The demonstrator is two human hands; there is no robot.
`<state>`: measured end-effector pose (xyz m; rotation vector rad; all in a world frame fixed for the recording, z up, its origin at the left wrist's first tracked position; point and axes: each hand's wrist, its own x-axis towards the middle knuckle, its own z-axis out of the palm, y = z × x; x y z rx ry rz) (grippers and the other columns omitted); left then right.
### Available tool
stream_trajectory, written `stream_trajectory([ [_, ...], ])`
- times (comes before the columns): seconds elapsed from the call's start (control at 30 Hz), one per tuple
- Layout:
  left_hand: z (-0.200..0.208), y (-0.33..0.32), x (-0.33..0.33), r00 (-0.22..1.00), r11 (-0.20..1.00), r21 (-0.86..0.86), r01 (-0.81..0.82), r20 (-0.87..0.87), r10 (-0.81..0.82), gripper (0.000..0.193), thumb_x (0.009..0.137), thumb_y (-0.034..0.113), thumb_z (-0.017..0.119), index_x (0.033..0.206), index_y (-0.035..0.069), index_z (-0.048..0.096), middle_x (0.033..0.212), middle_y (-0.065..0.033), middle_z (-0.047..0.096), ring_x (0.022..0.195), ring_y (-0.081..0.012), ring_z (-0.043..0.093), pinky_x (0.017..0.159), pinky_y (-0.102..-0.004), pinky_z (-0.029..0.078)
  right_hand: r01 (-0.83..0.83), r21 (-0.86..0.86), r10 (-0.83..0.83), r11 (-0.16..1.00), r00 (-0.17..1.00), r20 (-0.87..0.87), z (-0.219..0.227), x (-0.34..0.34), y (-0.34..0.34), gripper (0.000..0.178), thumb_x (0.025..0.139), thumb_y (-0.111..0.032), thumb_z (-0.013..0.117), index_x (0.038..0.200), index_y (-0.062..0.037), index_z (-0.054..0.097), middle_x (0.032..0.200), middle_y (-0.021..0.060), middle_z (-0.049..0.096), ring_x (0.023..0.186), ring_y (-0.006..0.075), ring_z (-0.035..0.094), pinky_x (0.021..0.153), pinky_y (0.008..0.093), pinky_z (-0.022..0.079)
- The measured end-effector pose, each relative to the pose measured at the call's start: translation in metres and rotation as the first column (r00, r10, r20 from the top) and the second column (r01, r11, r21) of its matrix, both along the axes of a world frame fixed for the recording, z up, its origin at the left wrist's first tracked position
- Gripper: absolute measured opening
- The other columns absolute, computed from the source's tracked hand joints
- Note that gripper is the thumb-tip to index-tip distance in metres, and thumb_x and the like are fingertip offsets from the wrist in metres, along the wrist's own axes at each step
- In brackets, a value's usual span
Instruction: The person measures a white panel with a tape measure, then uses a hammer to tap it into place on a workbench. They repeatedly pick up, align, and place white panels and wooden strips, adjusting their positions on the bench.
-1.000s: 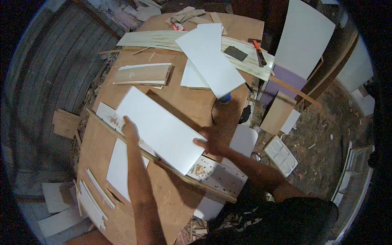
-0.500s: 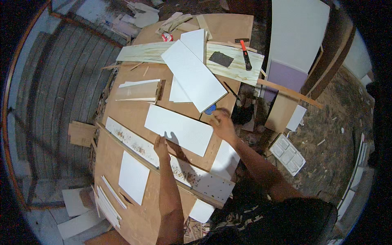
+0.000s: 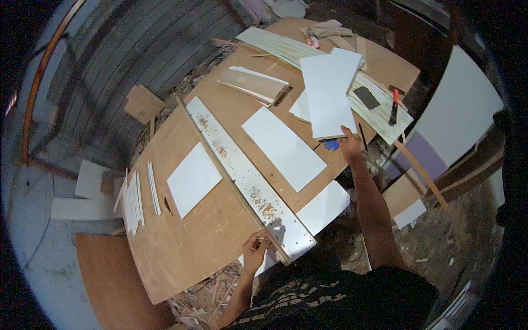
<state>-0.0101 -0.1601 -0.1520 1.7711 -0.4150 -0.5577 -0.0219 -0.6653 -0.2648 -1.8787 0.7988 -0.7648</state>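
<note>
My left hand [image 3: 254,250] pinches the near end of a thin wooden batten [image 3: 220,159] at the bench's front edge. The batten runs along a long white strip [image 3: 247,179] dotted with holes and sawdust. My right hand [image 3: 349,144] reaches out and grips the near corner of a white rectangular board [image 3: 330,91], which lies tilted across other boards. A small blue object [image 3: 330,145] lies just beside that hand. Between my hands, a white panel [image 3: 283,147] lies flat on the plywood bench [image 3: 181,247].
A white square sheet [image 3: 192,179] and several thin white strips [image 3: 135,201] lie on the left. A stack of boards [image 3: 253,83] sits farther back. An orange-handled tool [image 3: 394,107] and a dark block [image 3: 366,97] rest on pale planks. Offcuts and sawdust litter the floor.
Both hands have let go of the white panel, which now lies on the bench. The left hand drew back to the batten's near end. The right hand reached to the far board.
</note>
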Motion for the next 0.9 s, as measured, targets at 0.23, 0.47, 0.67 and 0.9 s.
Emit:
stream_trajectory([
  [0.23,0.035,0.05,0.043,0.995,0.992,-0.096,-0.08,0.059,0.086,0.066,0.1,0.047,0.063,0.151,0.007,0.045,0.133,-0.0145,0.061,0.115,-0.0252,0.064,0.091,-0.0397,0.056,-0.433,0.725,-0.001,0.535,0.858,0.514,0.063,-0.098,0.126,0.043,0.096,-0.022,0.062,0.13,0.0046,0.057,0.121,0.0146,0.067,0.11,0.0278,0.067,0.094,0.042,0.054],
  [0.47,0.02,0.189,0.028,0.814,0.645,-0.572,-0.507,-0.563,0.14,0.075,0.098,0.061,0.057,0.15,0.009,0.043,0.136,-0.0119,0.06,0.119,-0.03,0.061,0.098,-0.0448,0.053,-0.428,0.745,0.397,0.512,0.887,0.237,0.118,-0.131,0.329,0.057,0.082,-0.017,0.074,0.132,0.0033,0.055,0.122,0.0154,0.065,0.105,0.0261,0.065,0.096,0.0386,0.051],
  [0.67,-0.044,0.35,-0.066,0.616,0.501,-0.386,-0.775,-0.638,0.461,0.055,0.107,0.042,0.052,0.142,0.001,0.049,0.137,-0.0099,0.059,0.125,-0.0222,0.056,0.103,-0.0353,0.048,-0.605,0.537,0.809,0.587,0.437,-0.392,0.073,-0.048,0.468,0.049,0.093,-0.035,0.074,0.125,0.0008,0.062,0.108,0.0095,0.069,0.094,0.0204,0.064,0.086,0.0341,0.052],
  [0.9,-0.06,0.496,-0.131,0.468,0.454,-0.112,-0.884,-0.211,0.858,0.076,0.098,0.038,0.057,0.154,-0.004,0.029,0.145,-0.018,0.051,0.129,-0.0356,0.051,0.111,-0.0471,0.04,-0.915,0.163,0.929,0.369,0.362,-0.074,0.064,0.144,0.459,0.039,0.101,-0.034,0.057,0.076,-0.0048,0.061,0.066,0.0045,0.059,0.059,0.0123,0.057,0.058,0.0284,0.048],
])
